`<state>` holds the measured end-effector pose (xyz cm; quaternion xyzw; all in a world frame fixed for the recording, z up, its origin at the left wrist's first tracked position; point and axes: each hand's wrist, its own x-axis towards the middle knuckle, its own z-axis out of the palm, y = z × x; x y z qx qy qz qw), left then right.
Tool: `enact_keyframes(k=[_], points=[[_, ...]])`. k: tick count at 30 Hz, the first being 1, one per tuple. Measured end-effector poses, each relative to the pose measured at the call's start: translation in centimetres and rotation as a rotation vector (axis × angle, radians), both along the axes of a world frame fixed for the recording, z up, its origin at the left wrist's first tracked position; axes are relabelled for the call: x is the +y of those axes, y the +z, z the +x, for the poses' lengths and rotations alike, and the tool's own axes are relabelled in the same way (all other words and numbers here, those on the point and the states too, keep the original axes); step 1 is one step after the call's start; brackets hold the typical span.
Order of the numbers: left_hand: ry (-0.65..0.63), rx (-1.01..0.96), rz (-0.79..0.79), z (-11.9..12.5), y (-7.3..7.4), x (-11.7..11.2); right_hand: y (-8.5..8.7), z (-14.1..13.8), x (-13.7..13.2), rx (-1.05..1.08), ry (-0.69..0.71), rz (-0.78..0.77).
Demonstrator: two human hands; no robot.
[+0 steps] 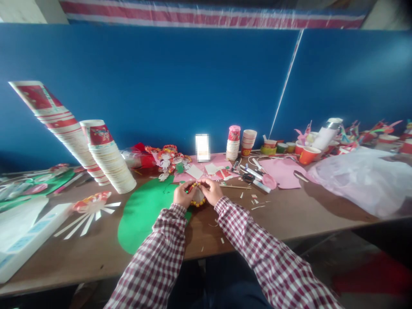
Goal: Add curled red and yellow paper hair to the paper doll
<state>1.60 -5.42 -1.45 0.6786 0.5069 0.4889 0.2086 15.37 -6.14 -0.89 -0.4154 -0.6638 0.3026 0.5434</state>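
Note:
Both my hands pinch the upper edge of a round paper craft (pixel 198 202), which has a curled red-and-yellow rim and a pale middle. My left hand (pixel 184 194) holds its left side, and my right hand (pixel 210 192) grips the top right. The fingertips nearly meet at the rim and hide part of it. Beneath and left of my left hand lies a large green paper sheet (pixel 138 219). On the table to the left rests a cup cut into white strips (pixel 88 210) with a red curled part.
Two tall stacks of paper cups (pixel 112 161) lean at the left, near a white tray (pixel 35 240). Behind my hands are pink paper (pixel 280 171), markers (pixel 254 174), scraps and a pile of red-and-white crafts (pixel 169 159). A translucent plastic bag (pixel 363 184) lies at right.

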Motion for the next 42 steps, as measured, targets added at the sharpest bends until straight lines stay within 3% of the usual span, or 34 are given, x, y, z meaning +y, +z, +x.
enact_keyframes(k=[27, 42], points=[[-0.017, -0.015, 0.016, 0.0, -0.23, 0.15, 0.04, 0.02, -0.05, -0.029, -0.011, -0.001], [-0.029, -0.042, 0.0, 0.21, 0.33, -0.24, -0.24, 0.01, 0.14, -0.021, -0.06, -0.003]])
